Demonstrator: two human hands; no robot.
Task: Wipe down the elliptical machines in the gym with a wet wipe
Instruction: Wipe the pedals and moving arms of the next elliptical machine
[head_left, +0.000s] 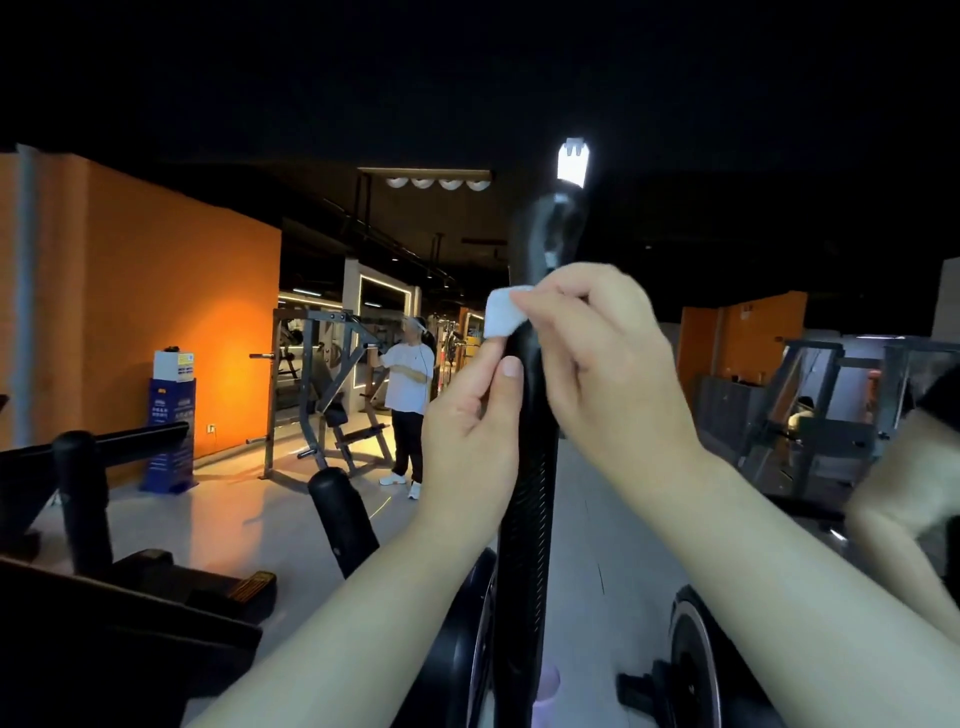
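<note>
A tall black elliptical handlebar (527, 519) rises upright through the middle of the view, with a glossy curved top. A small white wet wipe (501, 313) is folded against its upper grip. My right hand (602, 358) curls over the bar from the right and pinches the wipe with its fingertips. My left hand (467, 441) is on the bar's left side just below, thumb up along the grip and touching the wipe's lower edge; whether its fingers wrap the bar is hidden.
A second black handlebar (340, 514) and a dark machine frame (83, 493) stand at the left. Flywheel discs (693, 670) sit low at the right. A person (410, 395) in a white shirt stands by a weight rack (317, 384) ahead. Orange wall at left.
</note>
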